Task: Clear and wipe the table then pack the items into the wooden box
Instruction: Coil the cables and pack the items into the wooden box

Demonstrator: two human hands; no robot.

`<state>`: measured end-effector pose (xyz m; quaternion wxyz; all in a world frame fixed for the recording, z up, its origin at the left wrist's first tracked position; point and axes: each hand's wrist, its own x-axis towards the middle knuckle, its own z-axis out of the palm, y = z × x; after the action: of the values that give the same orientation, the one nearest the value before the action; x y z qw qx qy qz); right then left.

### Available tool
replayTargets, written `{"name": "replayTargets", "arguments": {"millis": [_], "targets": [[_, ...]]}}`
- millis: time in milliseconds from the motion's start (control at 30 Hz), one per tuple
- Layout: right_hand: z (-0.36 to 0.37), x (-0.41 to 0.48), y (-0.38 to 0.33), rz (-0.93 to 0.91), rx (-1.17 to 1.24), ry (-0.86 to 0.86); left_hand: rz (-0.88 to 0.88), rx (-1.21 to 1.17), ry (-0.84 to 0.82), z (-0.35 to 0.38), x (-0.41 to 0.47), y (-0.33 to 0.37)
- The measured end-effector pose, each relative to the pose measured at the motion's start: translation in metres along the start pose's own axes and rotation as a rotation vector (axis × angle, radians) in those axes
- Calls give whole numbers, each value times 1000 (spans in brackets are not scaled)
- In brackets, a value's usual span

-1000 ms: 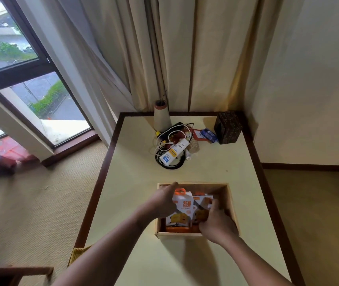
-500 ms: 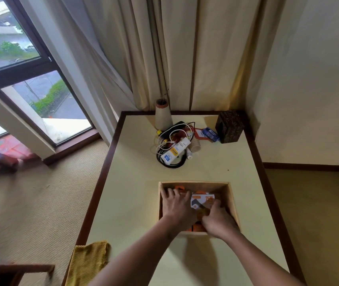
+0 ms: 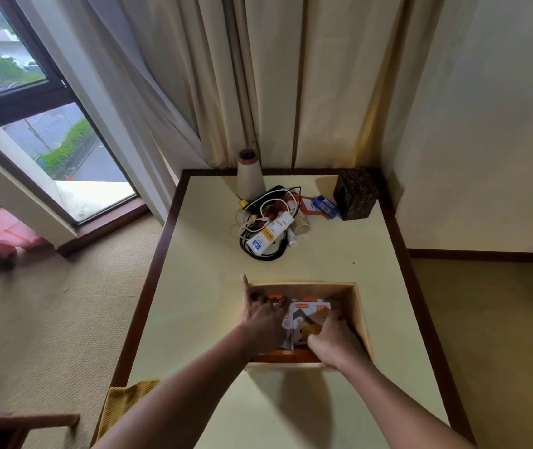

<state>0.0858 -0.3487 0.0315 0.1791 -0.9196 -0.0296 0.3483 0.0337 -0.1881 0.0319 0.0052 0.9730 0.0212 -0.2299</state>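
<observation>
One table: smooth cream top, dark wooden rim, rectangular.
Wooden box: pale plain boards, squarish, open-topped, standing on the table.
Yellow cloth: coarse weave, left of the box, toward the person.
Left hand: in the box's left side, forefinger straight, other fingers pressing the packets.
Right hand: in the box's right side, fingers curled round the packets' edge.
Packets: glossy orange-and-white card, inside the box, long axis from near wall to far wall; a second ago they stood higher.

Both arms extended, left hand — forefinger straight, right hand knuckles up
</observation>
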Motion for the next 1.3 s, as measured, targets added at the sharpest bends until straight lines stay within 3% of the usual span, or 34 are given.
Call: {"name": "replayTargets", "arguments": {"millis": [167,300,433,600,700,1033,1167,1300], "targets": [[-11,-2,4,-153,-48,56,-27,-3,7,-22,0,2],[-44,6,-16,-397,26,313,-107,-241,281,-57,13,-23],[-79,54,-53,-454,156,391,-248,-414,445,-81,55,-58],[-88,149,-99,-337,160,341,-329,-576,283,-67,125,-90],[-80,195,-115,-195,255,243,-369,-521,188,-43,155,-96],[-68,243,-124,-166,312,263,-415,-312,286,-24,187,-99],[-83,221,-124,-305,406,413,-426,-501,282,-42,179,-106],[-105,188,-123,-404,388,540,-481,-825,98,-69,171,-127]]}}
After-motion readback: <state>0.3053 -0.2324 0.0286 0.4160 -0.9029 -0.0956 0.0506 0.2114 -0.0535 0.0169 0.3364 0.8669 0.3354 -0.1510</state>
